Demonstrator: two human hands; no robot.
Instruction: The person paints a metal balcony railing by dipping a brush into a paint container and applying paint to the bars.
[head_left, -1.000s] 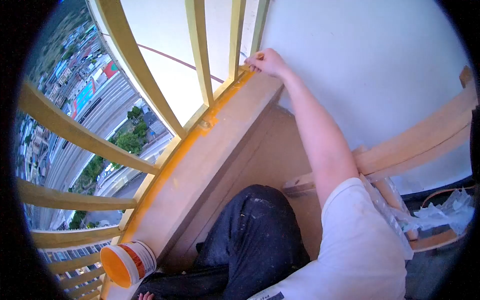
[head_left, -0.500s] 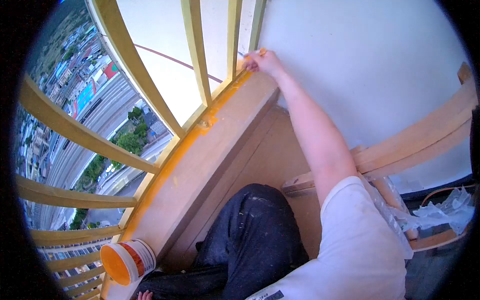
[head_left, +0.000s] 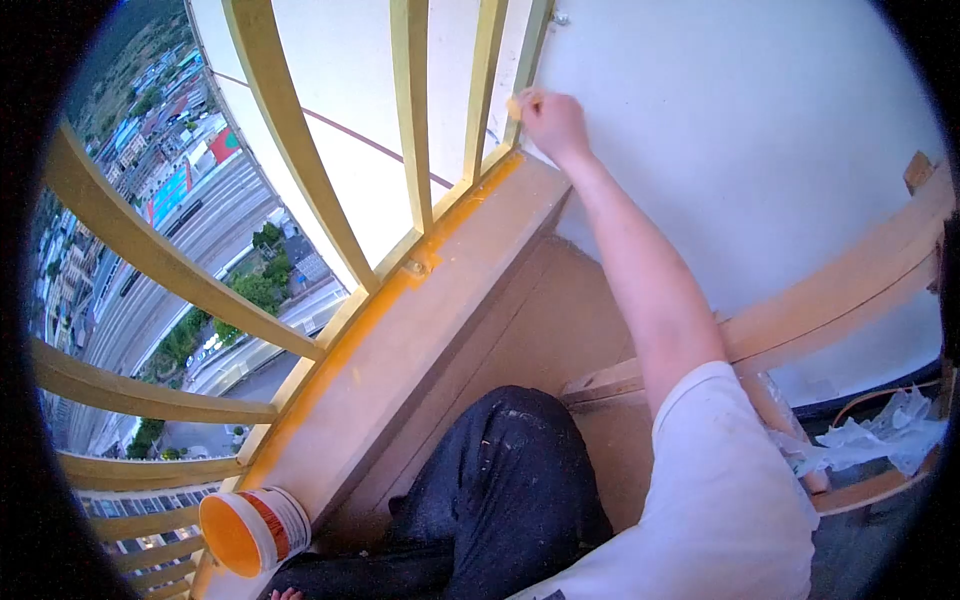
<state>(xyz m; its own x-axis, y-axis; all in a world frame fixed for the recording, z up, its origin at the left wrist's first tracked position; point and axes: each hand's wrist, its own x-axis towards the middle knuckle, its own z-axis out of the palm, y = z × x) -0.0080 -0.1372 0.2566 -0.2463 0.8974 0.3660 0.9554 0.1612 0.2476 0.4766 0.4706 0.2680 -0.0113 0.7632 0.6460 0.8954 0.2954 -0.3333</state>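
Note:
My right hand reaches to the far corner, where the railing meets the white wall. Its fingers are closed around a small yellow-orange paintbrush, mostly hidden by the hand, beside the end post. Only the fingertips of my left hand show at the bottom edge, by my dark trouser leg; what it does is hidden. An orange-filled paint bucket with a white rim is tilted on the ledge at lower left. Fresh orange paint runs along the foot of the yellow railing.
Beyond the bars is a long drop to roads and buildings. A wooden beam crosses at right, close to my right arm. Crumpled clear plastic lies below it. My bent knee is beside the ledge.
My right hand has moved from the ledge's far end up and slightly right, to the end post by the wall. The view has shifted a little; the bucket stays on the ledge.

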